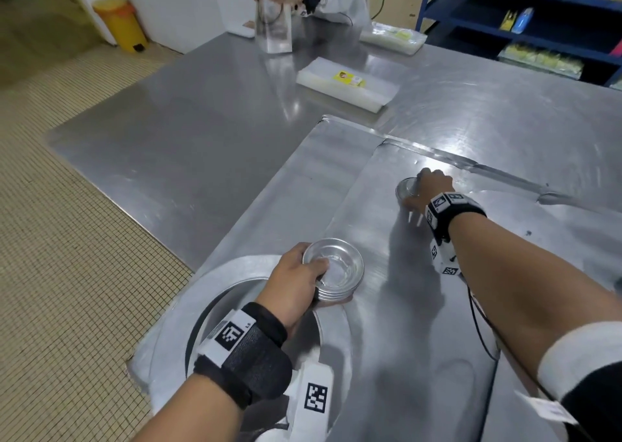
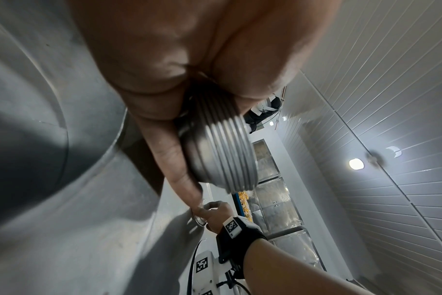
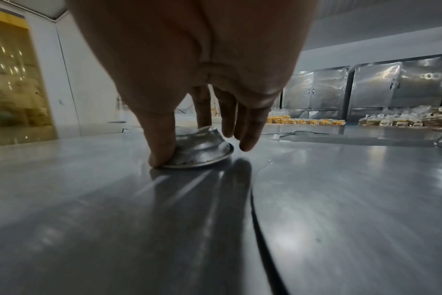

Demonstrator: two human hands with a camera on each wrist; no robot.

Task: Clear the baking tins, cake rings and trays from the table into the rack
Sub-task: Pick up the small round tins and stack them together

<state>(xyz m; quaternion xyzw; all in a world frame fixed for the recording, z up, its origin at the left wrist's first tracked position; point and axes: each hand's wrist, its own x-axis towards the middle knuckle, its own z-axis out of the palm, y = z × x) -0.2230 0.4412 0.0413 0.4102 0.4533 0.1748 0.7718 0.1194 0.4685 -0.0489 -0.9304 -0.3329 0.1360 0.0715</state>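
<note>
The left hand point(image 1: 296, 273), low in the head view, grips a nested stack of small round tins point(image 1: 335, 275), thumb inside the top tin, fingers under the stack, mouths up. At centre right the right hand point(image 1: 427, 186) pinches a single small tin point(image 3: 202, 149) lying upside down on a flat tray point(image 1: 370, 206), thumb at its rim and a finger on its base; the other fingers are spread. Bare tray surrounds the tin. A large round pan point(image 1: 208, 293) lies beneath the left wrist. The steel counter point(image 1: 168, 138) stretches to the upper left, its edge meeting tiled floor point(image 1: 50, 239).
</note>
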